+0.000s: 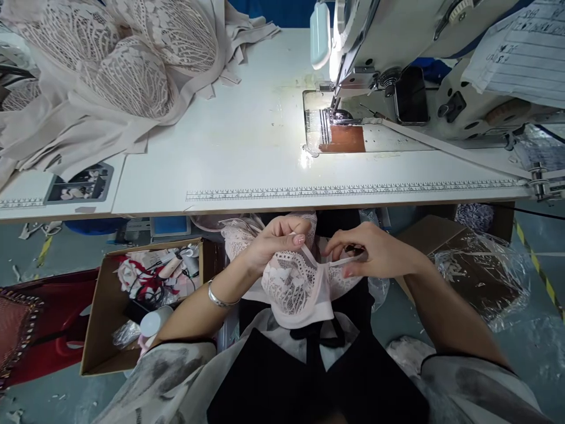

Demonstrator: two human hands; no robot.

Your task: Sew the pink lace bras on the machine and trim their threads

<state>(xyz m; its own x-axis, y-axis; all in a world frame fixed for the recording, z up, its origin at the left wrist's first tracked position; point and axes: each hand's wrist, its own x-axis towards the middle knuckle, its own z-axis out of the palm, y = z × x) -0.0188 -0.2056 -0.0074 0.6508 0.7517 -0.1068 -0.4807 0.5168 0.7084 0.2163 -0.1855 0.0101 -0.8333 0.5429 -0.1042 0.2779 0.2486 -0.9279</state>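
A pale pink lace bra (295,288) is held up over my lap, just below the table's front edge. My left hand (282,238) pinches the upper edge of one cup between thumb and fingers; a silver bangle circles that wrist. On the other side, my right hand (375,250) has its thumb and fingers closed on the edge of the second cup. The middle of the bra hangs between both hands, with the lace cup facing up. More pink lace lies behind my left hand on my lap.
A sewing machine (397,35) stands on the white table (220,159), with a ruler strip along its front. Lace bras (132,76) are piled at the left. Below are a cardboard box (97,330) of odds and ends and a plastic-wrapped carton (472,277).
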